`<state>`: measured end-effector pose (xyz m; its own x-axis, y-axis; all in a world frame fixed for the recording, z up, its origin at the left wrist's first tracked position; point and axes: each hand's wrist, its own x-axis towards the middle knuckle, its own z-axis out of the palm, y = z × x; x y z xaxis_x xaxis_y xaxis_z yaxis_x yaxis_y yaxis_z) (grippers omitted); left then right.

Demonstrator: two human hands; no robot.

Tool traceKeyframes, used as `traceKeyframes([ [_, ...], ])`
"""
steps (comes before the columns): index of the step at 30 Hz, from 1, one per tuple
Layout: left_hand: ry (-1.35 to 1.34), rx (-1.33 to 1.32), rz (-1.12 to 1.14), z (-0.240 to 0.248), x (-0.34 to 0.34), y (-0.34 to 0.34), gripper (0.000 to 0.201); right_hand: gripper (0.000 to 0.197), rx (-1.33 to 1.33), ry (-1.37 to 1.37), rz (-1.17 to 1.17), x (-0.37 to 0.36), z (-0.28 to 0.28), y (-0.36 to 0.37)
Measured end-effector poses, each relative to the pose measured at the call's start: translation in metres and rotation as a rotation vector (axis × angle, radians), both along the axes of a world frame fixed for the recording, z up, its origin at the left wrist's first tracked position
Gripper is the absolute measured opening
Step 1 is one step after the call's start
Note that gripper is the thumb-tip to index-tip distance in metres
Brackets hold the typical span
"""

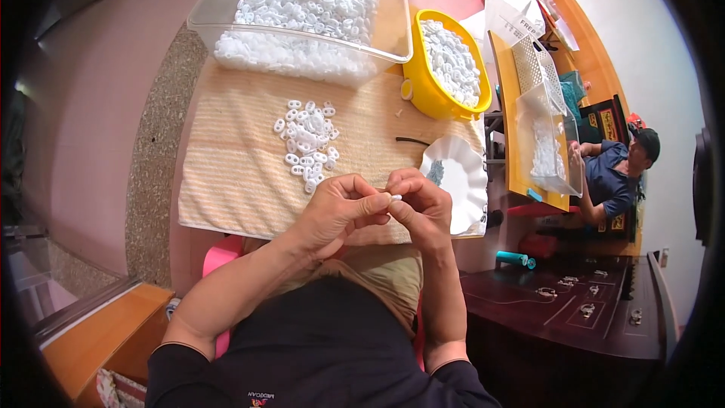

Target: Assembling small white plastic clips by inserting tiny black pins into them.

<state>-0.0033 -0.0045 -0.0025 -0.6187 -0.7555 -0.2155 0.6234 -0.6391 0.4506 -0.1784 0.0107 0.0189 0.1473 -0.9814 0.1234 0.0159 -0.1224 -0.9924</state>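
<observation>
Close to the near edge of the towel-covered table, my left hand (343, 208) and my right hand (424, 208) meet with fingertips pinched together. Between them is a small white plastic piece (396, 198), mostly hidden by the fingers. Beyond my left hand lies a loose pile of white oval plastic pieces with two holes each (308, 136). A white plate with a wavy rim (470, 208) rests just right of my right hand, with a little heap of tiny grey-blue parts (436, 172) on it.
At the back, a clear plastic bin (302, 75) and a yellow tub (421, 79) hold many white pieces. A thin black strip (411, 140) lies near the plate. To the right, a person (612, 170) sits at another table with a clear bin (545, 147).
</observation>
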Motion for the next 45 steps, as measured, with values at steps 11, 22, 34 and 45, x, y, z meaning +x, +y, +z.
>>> traceKeyframes([
  [11, -0.108, -0.022, 0.034, 0.0, -0.001, 0.002, 0.011, 0.018, -0.433, 0.544, -0.561, -0.052, 0.072, -0.1],
  [22, -0.289, -0.2, 0.046, 0.002, -0.006, 0.014, 0.013, 0.013, -0.284, 0.581, -0.072, 0.004, 0.018, -0.09],
  [34, -0.263, -0.298, 0.211, 0.007, -0.011, 0.02, 0.014, 0.02, -0.259, 1.006, 0.062, 0.053, -0.012, -0.099],
  [45, -0.341, -0.246, 0.279, 0.007, -0.006, 0.013, 0.015, 0.013, -0.155, 0.832, 0.053, 0.042, -0.016, -0.093],
])
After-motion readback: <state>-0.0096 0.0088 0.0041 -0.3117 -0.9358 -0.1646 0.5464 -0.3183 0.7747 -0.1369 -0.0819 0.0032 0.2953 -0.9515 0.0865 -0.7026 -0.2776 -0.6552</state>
